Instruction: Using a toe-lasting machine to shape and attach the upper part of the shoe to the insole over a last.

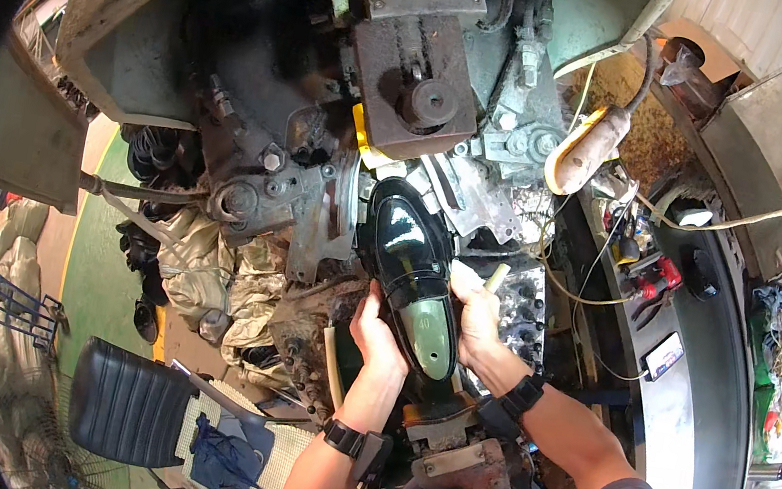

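A glossy black shoe upper [408, 242] sits on a green shoe last [427, 334], toe pointing away from me toward the machine. My left hand [380, 332] cups the left side near the heel end, its thumb against the black edge and its other fingers mostly hidden beneath. On the opposite side my right hand [476, 320] grips the shoe, fingers curled around its edge. Something whitish shows at the right thumb, too unclear to name. Just beyond that hand stands a pale stick-like piece [497, 278]. Under the last's heel is a worn metal support [442, 424]; contact is unclear.
A large greasy machine [416, 76] with metal arms rises ahead. A yellow-and-white pendant control [587, 150] hangs by its cable at the right. Beyond it, a bench [677, 429] holds red-handled pliers [657, 279] and a phone [663, 356]. A black chair [130, 403] stands at lower left.
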Demonstrator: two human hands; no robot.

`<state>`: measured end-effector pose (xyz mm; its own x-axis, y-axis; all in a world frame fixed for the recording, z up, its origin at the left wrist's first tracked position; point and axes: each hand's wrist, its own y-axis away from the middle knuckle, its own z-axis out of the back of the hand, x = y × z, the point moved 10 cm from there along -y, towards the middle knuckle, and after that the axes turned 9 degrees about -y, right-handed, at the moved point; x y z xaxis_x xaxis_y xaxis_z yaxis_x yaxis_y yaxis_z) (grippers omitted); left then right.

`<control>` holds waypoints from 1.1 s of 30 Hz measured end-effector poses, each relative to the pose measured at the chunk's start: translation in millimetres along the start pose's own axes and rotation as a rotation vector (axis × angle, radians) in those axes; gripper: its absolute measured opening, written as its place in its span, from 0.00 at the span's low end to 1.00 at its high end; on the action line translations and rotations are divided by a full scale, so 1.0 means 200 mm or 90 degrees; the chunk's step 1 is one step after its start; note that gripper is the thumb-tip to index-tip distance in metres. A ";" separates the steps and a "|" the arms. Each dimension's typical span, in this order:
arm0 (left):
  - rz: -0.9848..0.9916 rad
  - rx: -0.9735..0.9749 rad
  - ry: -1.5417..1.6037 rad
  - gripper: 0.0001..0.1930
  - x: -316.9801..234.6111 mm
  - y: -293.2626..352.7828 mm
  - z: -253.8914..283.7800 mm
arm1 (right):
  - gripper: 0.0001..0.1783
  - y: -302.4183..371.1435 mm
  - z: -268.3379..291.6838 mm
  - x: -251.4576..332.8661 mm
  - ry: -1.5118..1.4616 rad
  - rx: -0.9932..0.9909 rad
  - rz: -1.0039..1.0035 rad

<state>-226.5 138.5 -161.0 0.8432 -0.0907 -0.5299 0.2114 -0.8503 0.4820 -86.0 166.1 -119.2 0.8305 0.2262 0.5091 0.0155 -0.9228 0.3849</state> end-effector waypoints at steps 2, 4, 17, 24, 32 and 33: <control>-0.107 -0.024 -0.115 0.15 -0.07 0.01 0.01 | 0.09 -0.01 0.01 0.01 -0.016 -0.012 0.037; -0.129 -0.051 -0.136 0.15 -0.07 0.00 0.03 | 0.09 -0.02 0.02 0.01 -0.022 0.000 0.037; -0.048 0.017 -0.055 0.18 -0.01 -0.01 -0.01 | 0.14 -0.03 0.05 0.01 -0.002 0.037 0.044; -0.035 0.022 -0.100 0.23 -0.04 0.03 -0.06 | 0.14 -0.01 0.04 -0.03 0.007 0.033 -0.015; 0.046 0.110 -0.149 0.26 -0.06 0.16 -0.12 | 0.44 0.03 0.02 -0.10 0.291 0.158 -0.194; 0.063 0.101 -0.148 0.27 -0.05 0.19 -0.11 | 0.44 0.09 -0.03 -0.10 0.292 0.154 -0.194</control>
<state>-215.7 118.7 -122.5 0.7166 -0.2782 -0.6396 0.0382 -0.9000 0.4342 -106.5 147.4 -118.3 0.4444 0.5536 0.7043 0.3863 -0.8278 0.4069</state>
